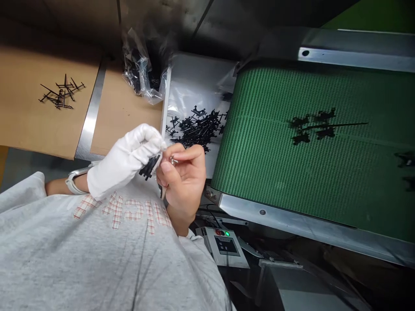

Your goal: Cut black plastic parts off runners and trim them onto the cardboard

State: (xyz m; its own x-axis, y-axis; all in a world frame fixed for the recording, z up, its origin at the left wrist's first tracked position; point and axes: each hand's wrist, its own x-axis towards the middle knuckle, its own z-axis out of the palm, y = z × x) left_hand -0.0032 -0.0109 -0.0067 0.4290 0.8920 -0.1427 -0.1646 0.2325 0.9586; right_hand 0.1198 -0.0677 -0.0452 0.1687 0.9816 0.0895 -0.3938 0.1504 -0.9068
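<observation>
My left hand [125, 157], in a white glove, is closed with its fingertips pinched together in front of my chest. Just under its fingers show black plastic parts [149, 167], which it appears to grip. My right hand [183, 177] is bare and close beside the glove, its thumb and fingers curled in a pinch. Between them shows a small metal-tipped tool [172, 160], mostly hidden, so its kind is unclear. Behind the hands, a pile of black plastic parts [197, 127] lies in a white tray [191, 75].
To the right runs a green conveyor belt [259, 129] carrying a black branched plastic piece [314, 125]. Thin black plastic sticks [61, 94] lie on the brown board [22, 121] at left. A clear plastic bag [142, 69] stands behind; a control box [223, 246] sits below the belt.
</observation>
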